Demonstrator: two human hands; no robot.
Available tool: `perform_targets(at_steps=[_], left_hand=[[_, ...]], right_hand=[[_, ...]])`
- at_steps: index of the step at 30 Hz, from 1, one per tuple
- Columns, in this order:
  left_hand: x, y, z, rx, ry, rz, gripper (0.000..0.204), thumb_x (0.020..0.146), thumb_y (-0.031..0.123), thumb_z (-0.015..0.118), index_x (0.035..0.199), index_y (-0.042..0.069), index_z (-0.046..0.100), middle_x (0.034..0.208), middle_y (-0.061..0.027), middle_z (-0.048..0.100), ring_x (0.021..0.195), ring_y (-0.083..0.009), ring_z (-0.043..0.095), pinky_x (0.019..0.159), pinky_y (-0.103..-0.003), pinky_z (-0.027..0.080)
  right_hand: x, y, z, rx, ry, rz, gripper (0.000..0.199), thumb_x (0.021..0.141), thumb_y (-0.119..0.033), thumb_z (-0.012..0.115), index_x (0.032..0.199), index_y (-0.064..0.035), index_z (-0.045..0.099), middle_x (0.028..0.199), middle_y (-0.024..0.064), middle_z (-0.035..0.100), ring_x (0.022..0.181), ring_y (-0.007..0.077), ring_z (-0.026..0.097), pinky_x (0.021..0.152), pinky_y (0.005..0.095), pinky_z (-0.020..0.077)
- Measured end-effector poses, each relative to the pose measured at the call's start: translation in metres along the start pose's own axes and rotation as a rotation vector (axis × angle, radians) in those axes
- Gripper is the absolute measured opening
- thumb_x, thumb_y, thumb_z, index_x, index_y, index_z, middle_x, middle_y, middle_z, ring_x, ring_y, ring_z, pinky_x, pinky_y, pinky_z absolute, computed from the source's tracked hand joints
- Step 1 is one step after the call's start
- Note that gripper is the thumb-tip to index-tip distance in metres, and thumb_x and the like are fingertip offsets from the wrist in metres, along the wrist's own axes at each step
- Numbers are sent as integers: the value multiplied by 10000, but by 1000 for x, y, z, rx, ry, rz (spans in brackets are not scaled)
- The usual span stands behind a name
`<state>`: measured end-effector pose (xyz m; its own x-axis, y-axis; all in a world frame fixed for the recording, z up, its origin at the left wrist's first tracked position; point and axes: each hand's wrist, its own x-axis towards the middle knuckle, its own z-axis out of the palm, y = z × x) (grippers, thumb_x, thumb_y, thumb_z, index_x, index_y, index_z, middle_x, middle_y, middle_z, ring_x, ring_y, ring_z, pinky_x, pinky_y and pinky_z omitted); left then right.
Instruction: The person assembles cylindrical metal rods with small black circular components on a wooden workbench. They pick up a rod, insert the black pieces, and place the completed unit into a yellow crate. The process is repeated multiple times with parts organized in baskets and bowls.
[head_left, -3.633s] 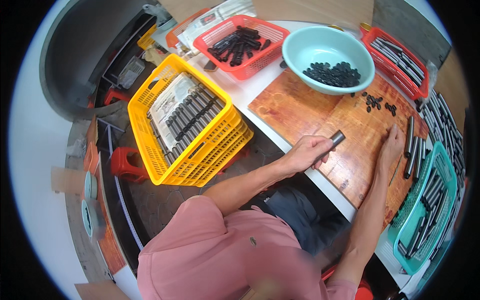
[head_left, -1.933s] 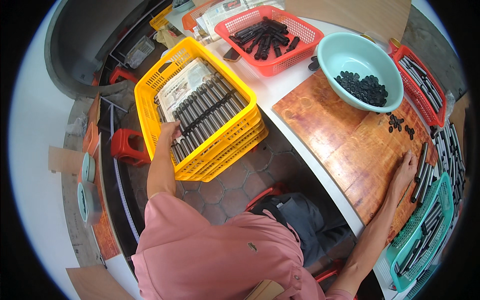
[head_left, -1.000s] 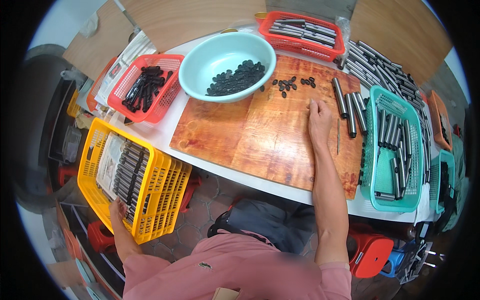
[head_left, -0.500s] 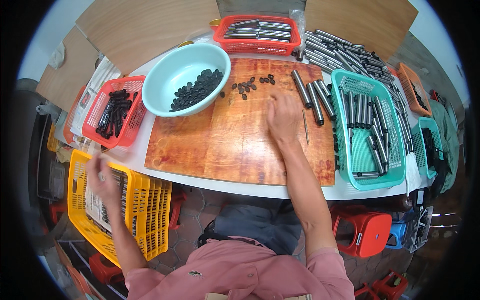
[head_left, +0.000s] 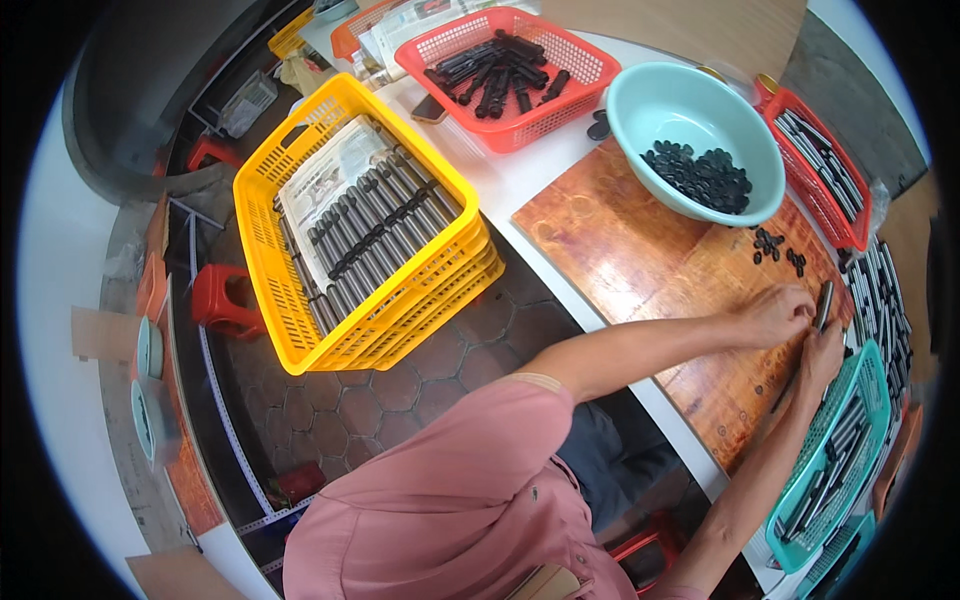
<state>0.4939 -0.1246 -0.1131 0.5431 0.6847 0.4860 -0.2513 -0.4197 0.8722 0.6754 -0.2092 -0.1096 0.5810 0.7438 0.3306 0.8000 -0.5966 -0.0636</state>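
Observation:
Over the right side of the wooden board, my two hands are close together. My right hand is closed round a dark metallic tube, whose upper end sticks out past the fingers. Beside it, my left hand has its fingers curled in close to the tube. Whatever those fingers pinch, if anything, is too hidden to make out. Small black round caps lie loose on the board beyond my hands. More black caps fill the bottom of the light blue basin.
To the left stands a stack of yellow crates, the top one holding rows of tubes on newspaper. A red basket holds black parts. Tubes fill another red basket and a teal basket. Loose tubes lie at the far right.
The view has swung left. My left hand has come from above the yellow crate to beside my right hand. My right hand, formerly resting on the board, now grips a tube.

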Motion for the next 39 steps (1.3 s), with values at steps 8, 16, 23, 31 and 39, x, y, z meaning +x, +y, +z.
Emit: perform_targets(at_steps=[8,16,23,31,39], left_hand=[[8,-21,-1,-122,-1,-118,195,872,117,641,985,-36,685,919,-173,682,852,-277,673,769,-387,531],[14,-41,9,-509,132,-252,391,959,227,660,1210,-70,621,963,-118,690,915,-159,663,770,-326,541],[20,-31,-4,-576,-61,-291,244,991,196,621,1042,-37,675,854,-58,716,781,-110,650,679,-289,531],[20,-22,-12,-624,-71,-342,215,1006,193,601,959,-3,674,819,-31,702,686,-83,624,576,-274,515],[19,-21,-12,-658,-87,-374,214,997,193,600,960,-9,660,803,-44,697,646,-95,623,495,-263,494]], right_hand=[[3,-34,-9,216,101,93,460,903,-284,710,1263,-39,563,942,263,713,901,450,695,785,520,528],[-29,-67,-1,1108,345,-2,379,1039,-115,592,1360,65,500,1233,152,626,1091,203,623,899,309,523],[-44,-61,24,1123,178,-10,473,1056,-182,577,1453,16,413,1232,154,610,1101,205,614,879,308,540],[-45,-67,20,1120,177,1,454,1056,-167,577,1443,5,415,1188,133,633,1025,185,623,835,287,514],[-46,-65,18,1136,152,5,463,1038,-109,596,1444,17,413,1090,112,640,939,161,611,814,280,499]])
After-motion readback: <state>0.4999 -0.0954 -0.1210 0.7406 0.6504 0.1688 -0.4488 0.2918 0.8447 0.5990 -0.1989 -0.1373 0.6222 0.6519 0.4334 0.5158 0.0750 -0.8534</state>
